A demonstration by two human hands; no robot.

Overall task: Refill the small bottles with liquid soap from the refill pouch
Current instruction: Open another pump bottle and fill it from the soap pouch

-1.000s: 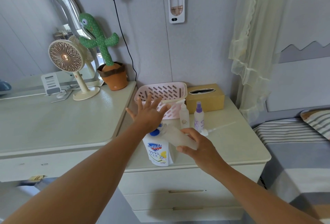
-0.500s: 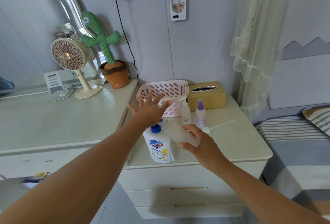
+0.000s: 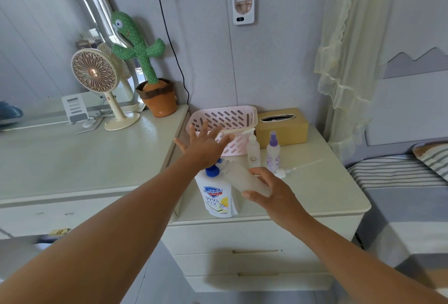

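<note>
While you work at centre frame, right hand [image 3: 274, 192]: fingers and thumb wrapped round the frosted bottle [image 3: 244, 179], which is tilted with its neck toward the pouch cap.
Left hand [image 3: 206, 148]: fingers spread straight, gripping nothing, over the blue cap [image 3: 212, 171]; contact unclear.
Safeguard refill pouch [image 3: 215, 198]: upright at lower centre on the drawer unit [image 3: 315, 197], with no grip on its body.
Risk: your bottle neck could tip the unsupported pouch, spilling soap if the cap is loose.
Remedy: grip the pouch first.
</note>
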